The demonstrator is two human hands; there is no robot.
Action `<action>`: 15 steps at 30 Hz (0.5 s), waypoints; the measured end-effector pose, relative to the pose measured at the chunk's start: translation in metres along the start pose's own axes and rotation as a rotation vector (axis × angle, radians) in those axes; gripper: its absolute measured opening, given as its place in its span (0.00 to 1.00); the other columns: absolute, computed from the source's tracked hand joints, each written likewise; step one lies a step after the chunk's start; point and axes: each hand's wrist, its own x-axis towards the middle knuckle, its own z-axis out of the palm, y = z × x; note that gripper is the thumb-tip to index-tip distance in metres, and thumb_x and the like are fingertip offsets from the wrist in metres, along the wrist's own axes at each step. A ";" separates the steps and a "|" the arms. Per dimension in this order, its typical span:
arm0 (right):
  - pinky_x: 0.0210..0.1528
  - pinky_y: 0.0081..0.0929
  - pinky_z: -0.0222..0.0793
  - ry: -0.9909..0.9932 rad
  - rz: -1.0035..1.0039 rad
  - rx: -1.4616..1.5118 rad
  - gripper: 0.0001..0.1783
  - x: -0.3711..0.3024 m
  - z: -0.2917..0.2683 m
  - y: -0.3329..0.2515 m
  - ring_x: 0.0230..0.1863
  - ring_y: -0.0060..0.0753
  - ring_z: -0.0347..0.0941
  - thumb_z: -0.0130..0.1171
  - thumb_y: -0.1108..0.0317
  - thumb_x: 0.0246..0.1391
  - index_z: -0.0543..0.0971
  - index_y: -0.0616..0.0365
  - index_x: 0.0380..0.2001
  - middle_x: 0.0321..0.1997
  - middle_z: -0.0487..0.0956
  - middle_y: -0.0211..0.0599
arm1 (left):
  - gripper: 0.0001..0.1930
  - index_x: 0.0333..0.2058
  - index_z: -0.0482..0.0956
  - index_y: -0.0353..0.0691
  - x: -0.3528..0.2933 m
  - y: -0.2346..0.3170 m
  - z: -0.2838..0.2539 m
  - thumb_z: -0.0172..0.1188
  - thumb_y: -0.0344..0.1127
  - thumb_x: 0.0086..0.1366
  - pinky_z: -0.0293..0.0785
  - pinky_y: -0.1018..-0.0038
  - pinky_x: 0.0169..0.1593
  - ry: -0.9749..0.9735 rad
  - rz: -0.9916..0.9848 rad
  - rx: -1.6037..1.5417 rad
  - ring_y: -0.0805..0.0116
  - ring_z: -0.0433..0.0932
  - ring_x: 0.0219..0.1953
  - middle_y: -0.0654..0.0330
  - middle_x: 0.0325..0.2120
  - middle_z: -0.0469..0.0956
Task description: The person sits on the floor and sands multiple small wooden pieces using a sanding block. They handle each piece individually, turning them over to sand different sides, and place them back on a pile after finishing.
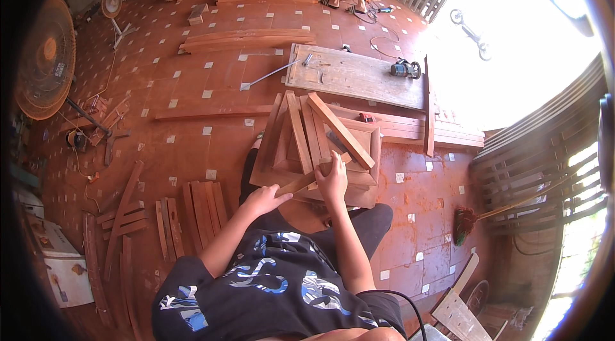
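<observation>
Wooden strip (pixel 300 183) runs between your left hand (pixel 262 200) and right hand (pixel 332 182), both gripping it, at near side of framed panel (pixel 264 165).

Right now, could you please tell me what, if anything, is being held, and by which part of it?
A wooden strip: the left hand holds its lower-left end, and the right hand grips it farther along, toward the other end.

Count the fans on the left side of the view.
2: a large fan near the left edge, and a smaller fan farther back at upper left. Any beyond the dark rim would be hidden.
</observation>
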 end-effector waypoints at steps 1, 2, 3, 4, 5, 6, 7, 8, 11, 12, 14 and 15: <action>0.69 0.46 0.66 -0.001 0.003 0.000 0.39 0.000 0.000 0.000 0.67 0.62 0.69 0.70 0.64 0.50 0.69 0.59 0.65 0.64 0.74 0.61 | 0.37 0.38 0.79 0.32 0.000 0.000 0.000 0.56 0.70 0.67 0.78 0.52 0.46 -0.005 -0.001 0.001 0.38 0.84 0.42 0.36 0.34 0.83; 0.69 0.46 0.66 -0.001 0.001 0.004 0.39 0.000 0.000 0.000 0.67 0.62 0.69 0.70 0.64 0.50 0.69 0.59 0.65 0.64 0.74 0.61 | 0.37 0.38 0.79 0.32 0.001 0.000 0.000 0.56 0.70 0.67 0.78 0.52 0.46 -0.010 -0.003 0.001 0.38 0.84 0.42 0.36 0.34 0.83; 0.69 0.46 0.66 -0.001 -0.002 0.007 0.39 0.000 0.000 0.000 0.67 0.62 0.69 0.70 0.64 0.50 0.69 0.59 0.65 0.64 0.74 0.61 | 0.37 0.38 0.79 0.32 0.001 -0.001 0.000 0.56 0.70 0.67 0.78 0.52 0.46 -0.015 -0.005 0.002 0.38 0.84 0.42 0.36 0.34 0.83; 0.69 0.46 0.66 -0.001 -0.005 0.011 0.39 0.000 0.000 0.000 0.67 0.62 0.69 0.70 0.64 0.51 0.70 0.59 0.65 0.64 0.74 0.61 | 0.37 0.38 0.79 0.32 0.001 -0.002 0.000 0.56 0.70 0.67 0.78 0.52 0.46 -0.011 -0.004 -0.002 0.38 0.84 0.42 0.37 0.34 0.83; 0.69 0.46 0.66 0.001 -0.007 0.010 0.39 0.000 0.000 0.000 0.67 0.62 0.69 0.70 0.64 0.51 0.70 0.59 0.65 0.64 0.74 0.62 | 0.37 0.38 0.79 0.32 0.001 -0.002 0.000 0.56 0.70 0.67 0.78 0.52 0.46 -0.009 -0.002 -0.005 0.38 0.84 0.42 0.37 0.34 0.84; 0.69 0.46 0.66 0.003 -0.008 0.010 0.39 0.000 0.000 0.001 0.67 0.62 0.69 0.70 0.64 0.51 0.69 0.59 0.65 0.64 0.74 0.62 | 0.37 0.38 0.79 0.32 0.001 -0.001 0.001 0.56 0.70 0.67 0.78 0.52 0.46 -0.006 0.001 -0.007 0.38 0.84 0.42 0.37 0.34 0.84; 0.69 0.46 0.66 0.005 -0.010 0.010 0.38 0.000 0.000 0.001 0.67 0.62 0.69 0.70 0.64 0.51 0.69 0.59 0.65 0.64 0.74 0.62 | 0.37 0.38 0.79 0.32 0.001 -0.001 0.001 0.56 0.70 0.67 0.78 0.52 0.46 -0.009 0.000 -0.006 0.38 0.84 0.42 0.37 0.34 0.84; 0.69 0.46 0.66 0.005 -0.006 0.010 0.38 0.000 0.000 0.000 0.67 0.62 0.69 0.70 0.64 0.51 0.70 0.59 0.65 0.64 0.74 0.61 | 0.37 0.38 0.79 0.32 0.001 -0.001 0.001 0.56 0.70 0.67 0.78 0.52 0.46 -0.011 -0.004 -0.006 0.39 0.84 0.42 0.38 0.34 0.84; 0.68 0.46 0.67 -0.006 -0.008 -0.007 0.38 0.000 -0.002 -0.001 0.67 0.61 0.69 0.70 0.64 0.51 0.70 0.58 0.65 0.64 0.75 0.60 | 0.37 0.38 0.80 0.32 0.001 0.000 0.000 0.56 0.70 0.67 0.79 0.53 0.45 -0.007 0.003 -0.004 0.39 0.84 0.42 0.38 0.34 0.84; 0.68 0.46 0.67 -0.016 -0.018 -0.022 0.38 0.001 -0.003 -0.002 0.67 0.60 0.69 0.70 0.64 0.50 0.70 0.58 0.65 0.64 0.75 0.59 | 0.37 0.38 0.80 0.33 0.001 -0.001 0.001 0.56 0.70 0.67 0.79 0.53 0.45 -0.004 0.007 -0.004 0.39 0.84 0.41 0.39 0.33 0.84; 0.69 0.46 0.67 -0.057 -0.031 -0.039 0.38 0.003 -0.005 -0.003 0.66 0.59 0.70 0.69 0.64 0.50 0.71 0.57 0.66 0.64 0.75 0.56 | 0.36 0.37 0.80 0.33 0.001 -0.002 0.001 0.56 0.70 0.67 0.79 0.52 0.45 0.023 0.018 0.003 0.39 0.84 0.41 0.39 0.33 0.84; 0.69 0.46 0.66 -0.088 -0.034 -0.041 0.38 0.006 -0.008 -0.003 0.66 0.58 0.71 0.69 0.64 0.50 0.71 0.57 0.66 0.64 0.76 0.54 | 0.36 0.37 0.81 0.33 0.000 -0.002 0.000 0.56 0.70 0.67 0.79 0.52 0.45 0.037 0.023 0.006 0.39 0.84 0.41 0.38 0.32 0.84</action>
